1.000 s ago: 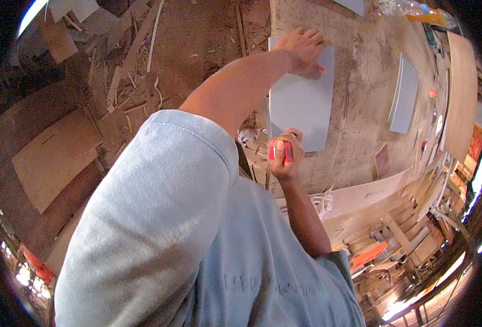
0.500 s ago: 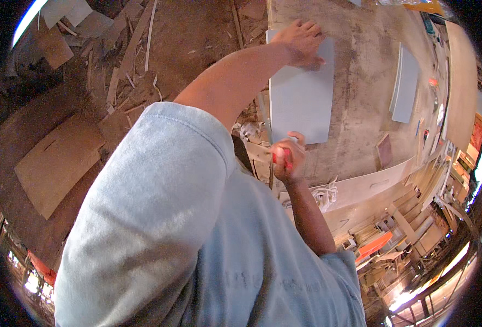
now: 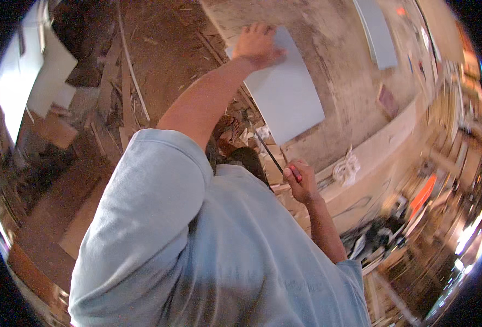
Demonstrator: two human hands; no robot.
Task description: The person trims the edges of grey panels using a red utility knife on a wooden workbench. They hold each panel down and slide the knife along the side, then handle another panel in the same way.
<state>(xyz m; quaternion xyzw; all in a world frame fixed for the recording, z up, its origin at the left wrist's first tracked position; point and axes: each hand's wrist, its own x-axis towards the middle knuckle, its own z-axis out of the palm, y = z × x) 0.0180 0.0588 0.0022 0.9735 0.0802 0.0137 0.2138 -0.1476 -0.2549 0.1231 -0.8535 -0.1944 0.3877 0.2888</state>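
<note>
On the table (image 3: 341,117) the sheet (image 3: 289,101) is pinned, seemingly for steadiness, by the left hand (image 3: 258,46) (fingers loosely spread), while near the table's edge a tool (image 3: 296,174) is gripped in the right hand (image 3: 302,181), fingers curled

The right hand (image 3: 302,184) has drawn clear of the panel (image 3: 287,98), exposing a tool shaft (image 3: 268,151).

I am wearing a shirt (image 3: 219,240) that is showing faint lettering (image 3: 303,284) on its front, too blurred for me to read. Elsewhere I am making out no readable word, number, label or sign.
</note>
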